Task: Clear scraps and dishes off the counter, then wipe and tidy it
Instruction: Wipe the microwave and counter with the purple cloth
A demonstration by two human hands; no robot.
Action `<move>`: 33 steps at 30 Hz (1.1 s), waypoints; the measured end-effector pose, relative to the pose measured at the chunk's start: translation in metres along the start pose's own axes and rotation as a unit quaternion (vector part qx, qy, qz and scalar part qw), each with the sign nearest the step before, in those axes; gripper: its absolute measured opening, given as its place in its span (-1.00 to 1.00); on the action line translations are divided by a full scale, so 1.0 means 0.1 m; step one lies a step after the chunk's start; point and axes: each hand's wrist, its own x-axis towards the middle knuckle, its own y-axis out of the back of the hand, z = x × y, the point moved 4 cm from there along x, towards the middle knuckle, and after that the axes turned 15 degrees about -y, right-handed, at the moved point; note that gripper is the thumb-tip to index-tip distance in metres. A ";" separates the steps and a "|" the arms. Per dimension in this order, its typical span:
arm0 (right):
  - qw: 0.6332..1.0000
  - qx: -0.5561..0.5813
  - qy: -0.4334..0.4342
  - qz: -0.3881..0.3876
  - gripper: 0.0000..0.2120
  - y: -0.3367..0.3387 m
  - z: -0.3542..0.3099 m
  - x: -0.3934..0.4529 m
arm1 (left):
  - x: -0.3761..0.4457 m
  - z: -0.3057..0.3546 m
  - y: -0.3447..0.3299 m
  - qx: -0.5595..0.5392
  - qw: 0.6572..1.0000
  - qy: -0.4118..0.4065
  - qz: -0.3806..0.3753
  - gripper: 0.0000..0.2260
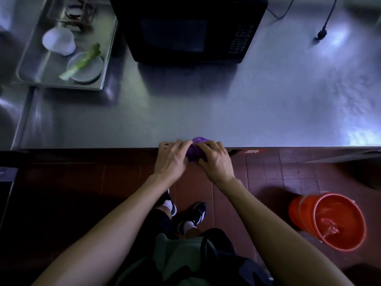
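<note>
Hands together at the steel counter's [206, 112] near edge, 6 o'clock: left hand [172, 159] and right hand [216, 159] both clench a bunched purple cloth [195, 148]. Metal tray [35, 65] with white cup [58, 41], plate [85, 69] and green stalk [82, 61] at 10 o'clock; black microwave [185, 29] at 12.

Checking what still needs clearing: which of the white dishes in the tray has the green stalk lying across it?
The flat white plate at the tray's near end; the green stalk rests across it. The white cup behind holds none.
</note>
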 end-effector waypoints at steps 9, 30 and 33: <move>1.000 -0.019 0.022 0.007 -0.50 0.00 -0.39 0.47 | 0.25 -0.57 0.11 -0.006 1.000 0.013 0.004 -0.53; 0.997 -0.031 0.055 -0.045 -0.50 -0.41 -1.23 1.78 | 0.80 -2.19 -0.09 -0.068 0.998 -0.014 0.002 -0.66; 0.998 -0.025 0.039 -0.032 -0.54 -0.38 -1.22 1.91 | 0.98 -2.22 -0.12 -0.066 0.998 -0.021 0.003 -0.66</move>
